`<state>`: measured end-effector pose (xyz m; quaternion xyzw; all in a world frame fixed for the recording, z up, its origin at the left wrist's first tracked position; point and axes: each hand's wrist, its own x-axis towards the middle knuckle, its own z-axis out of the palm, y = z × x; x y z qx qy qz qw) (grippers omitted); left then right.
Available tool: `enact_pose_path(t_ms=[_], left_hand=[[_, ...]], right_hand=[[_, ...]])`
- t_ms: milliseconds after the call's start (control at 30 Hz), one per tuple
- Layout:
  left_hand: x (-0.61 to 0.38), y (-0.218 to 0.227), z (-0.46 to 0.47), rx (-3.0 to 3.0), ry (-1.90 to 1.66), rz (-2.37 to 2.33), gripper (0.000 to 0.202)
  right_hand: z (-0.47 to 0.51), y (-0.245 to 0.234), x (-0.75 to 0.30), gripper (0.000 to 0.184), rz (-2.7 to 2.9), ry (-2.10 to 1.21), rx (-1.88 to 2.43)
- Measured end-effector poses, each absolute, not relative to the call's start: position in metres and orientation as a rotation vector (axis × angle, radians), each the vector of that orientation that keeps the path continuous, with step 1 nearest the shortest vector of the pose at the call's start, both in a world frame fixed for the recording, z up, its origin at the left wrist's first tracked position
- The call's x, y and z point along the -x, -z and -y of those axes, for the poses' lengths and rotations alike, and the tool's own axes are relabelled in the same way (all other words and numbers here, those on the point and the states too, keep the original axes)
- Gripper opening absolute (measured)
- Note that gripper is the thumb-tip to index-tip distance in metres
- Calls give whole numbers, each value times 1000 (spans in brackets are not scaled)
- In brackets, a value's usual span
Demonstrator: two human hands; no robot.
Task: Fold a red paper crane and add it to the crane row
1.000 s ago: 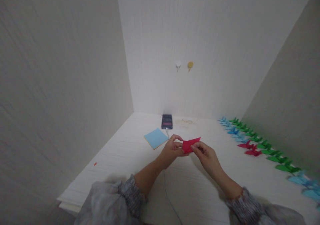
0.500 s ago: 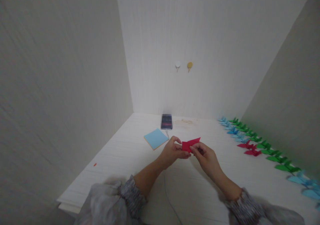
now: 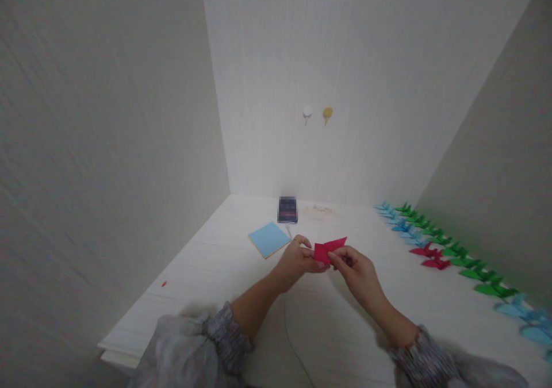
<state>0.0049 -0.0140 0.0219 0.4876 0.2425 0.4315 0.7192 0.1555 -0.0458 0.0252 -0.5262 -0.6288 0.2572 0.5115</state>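
Observation:
A small folded piece of red origami paper [image 3: 322, 252] is held between my two hands above the white table. My left hand [image 3: 298, 260] grips its left and lower edge, thumb below and fingers curled behind. On the other side, my right hand [image 3: 351, 264] pinches it between thumb and fingertips. One pointed red flap sticks up to the right over the right fingers. The paper's underside and some fingertips are hidden. Just beyond my left hand lies a stack of square paper [image 3: 269, 239] with a light blue sheet on top.
Rows of folded paper birds in green [image 3: 495, 287], blue [image 3: 515, 307] and red [image 3: 435, 260] line the right side. A phone [image 3: 287, 210] with a white cable [image 3: 288, 330] stands at the back wall. Two hooks [image 3: 328, 113] hang there. An orange scrap [image 3: 164, 284] lies at left.
Almost nothing differs. The red paper and my right hand have shifted very slightly to the right; both hands keep their hold.

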Motion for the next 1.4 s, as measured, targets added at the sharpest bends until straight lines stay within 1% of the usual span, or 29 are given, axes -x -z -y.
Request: enact_pose_path(t_ms=[333, 567, 733, 833, 967, 1067, 1167, 1400], left_hand=[[-4, -21, 15, -1052, -903, -465, 52], [-6, -18, 15, -1108, -910, -534, 51], [-8, -15, 15, -1125, -916, -637, 57], [-8, -17, 15, -1109, -929, -639, 59], [-6, -21, 15, -1079, -993, -645, 57], [-5, -23, 15, -1075, -1021, -648, 56], [-6, -22, 16, -1087, -1004, -644, 56], [-8, -20, 17, -1090, -976, -614, 58]], right_hand=[[44, -22, -155, 19, 1404, -644, 1226], [42, -18, -154, 19, 1439, -635, 1231], [39, -11, -154, 18, 1461, -667, 1233], [40, -15, -151, 17, 1420, -761, 1142], [44, -23, -146, 40, 1297, -942, 932], [44, -24, -144, 50, 1255, -1022, 891], [43, -22, -144, 53, 1242, -1057, 898], [45, -25, -145, 51, 1181, -1028, 956]])
